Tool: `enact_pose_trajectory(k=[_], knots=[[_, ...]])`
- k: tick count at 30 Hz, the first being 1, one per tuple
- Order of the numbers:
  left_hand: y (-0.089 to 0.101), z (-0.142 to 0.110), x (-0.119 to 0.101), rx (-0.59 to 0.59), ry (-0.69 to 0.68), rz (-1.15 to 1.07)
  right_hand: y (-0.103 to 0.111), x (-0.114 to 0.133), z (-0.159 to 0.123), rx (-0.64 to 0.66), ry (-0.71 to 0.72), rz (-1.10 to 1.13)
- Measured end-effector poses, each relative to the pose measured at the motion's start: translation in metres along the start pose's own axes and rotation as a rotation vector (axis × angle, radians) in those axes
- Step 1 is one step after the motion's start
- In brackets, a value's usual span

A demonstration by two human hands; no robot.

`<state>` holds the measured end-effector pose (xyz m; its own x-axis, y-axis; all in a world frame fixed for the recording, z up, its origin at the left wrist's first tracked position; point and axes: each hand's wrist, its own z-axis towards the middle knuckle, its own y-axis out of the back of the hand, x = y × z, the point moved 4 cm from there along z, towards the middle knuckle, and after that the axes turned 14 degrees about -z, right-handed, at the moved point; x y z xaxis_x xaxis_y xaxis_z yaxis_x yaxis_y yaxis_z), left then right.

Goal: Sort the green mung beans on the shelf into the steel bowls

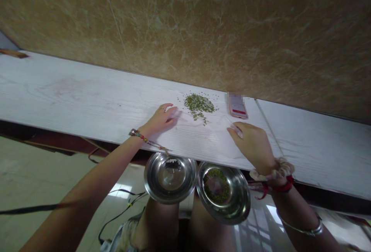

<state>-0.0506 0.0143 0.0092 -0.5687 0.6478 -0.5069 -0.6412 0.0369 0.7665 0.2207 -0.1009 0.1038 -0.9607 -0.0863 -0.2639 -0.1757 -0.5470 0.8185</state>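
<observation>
A loose pile of small green beans [199, 104], with pale grains mixed in, lies on the white wood-grain table [139, 89]. Just left of the pile, my left hand [162, 120] rests at the tabletop, its fingers loosely bent and apart; I see nothing in it. My right hand [252, 140], right of the pile, pinches a clear plastic piece [236, 129], whose exact kind I cannot make out. Below the table edge, a steel bowl [150, 180] holds a few white grains. Beside it, a tilted steel bowl [240, 198] contains green beans.
A phone [238, 107] with a lit screen lies behind my right hand, near the marbled wall [185, 31]. A table seam [269, 126] runs beside it. Both bowls sit over my thighs. Black cables [121, 209] hang at the lower left.
</observation>
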Motion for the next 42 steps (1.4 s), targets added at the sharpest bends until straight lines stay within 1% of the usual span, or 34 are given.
enact_pose_trajectory(k=[2, 6, 12, 15, 21, 24, 26, 28, 30, 33, 35, 37, 39, 42], knots=[[0.004, -0.007, 0.002, 0.018, 0.022, 0.034, 0.001, 0.005, -0.001, 0.012, -0.019, 0.025], [0.009, -0.014, 0.008, 0.028, 0.034, 0.075, 0.008, 0.023, 0.0, 0.019, -0.03, 0.052], [0.03, -0.03, 0.031, 0.01, 0.156, 0.138, 0.009, 0.049, 0.009, 0.078, -0.013, 0.134], [0.038, -0.038, 0.038, 0.01, 0.199, 0.162, 0.009, 0.061, 0.015, 0.1, 0.011, 0.205], [0.04, -0.041, 0.042, 0.013, 0.246, 0.167, 0.013, 0.082, 0.024, 0.215, 0.055, 0.302], [0.04, -0.041, 0.042, 0.029, 0.248, 0.171, 0.015, 0.084, 0.027, 0.234, 0.075, 0.358], [0.04, -0.041, 0.04, 0.033, 0.246, 0.169, 0.015, 0.079, 0.03, 0.207, 0.063, 0.38], [0.04, -0.041, 0.038, 0.028, 0.243, 0.167, 0.013, 0.069, 0.033, 0.15, 0.047, 0.37], [0.04, -0.041, 0.036, 0.017, 0.242, 0.166, 0.011, 0.06, 0.035, 0.079, 0.076, 0.324], [0.04, -0.041, 0.034, 0.008, 0.249, 0.167, 0.01, 0.057, 0.032, -0.07, 0.229, 0.248], [0.039, -0.041, 0.033, 0.007, 0.256, 0.169, 0.013, 0.062, 0.025, -0.186, 0.369, 0.204], [0.039, -0.041, 0.032, 0.004, 0.256, 0.172, 0.017, 0.07, 0.015, -0.27, 0.491, 0.187], [0.04, -0.042, 0.03, -0.003, 0.249, 0.179, 0.022, 0.077, 0.006, -0.309, 0.559, 0.198], [0.04, -0.042, 0.028, -0.011, 0.236, 0.188, 0.028, 0.085, -0.005, -0.318, 0.577, 0.229]])
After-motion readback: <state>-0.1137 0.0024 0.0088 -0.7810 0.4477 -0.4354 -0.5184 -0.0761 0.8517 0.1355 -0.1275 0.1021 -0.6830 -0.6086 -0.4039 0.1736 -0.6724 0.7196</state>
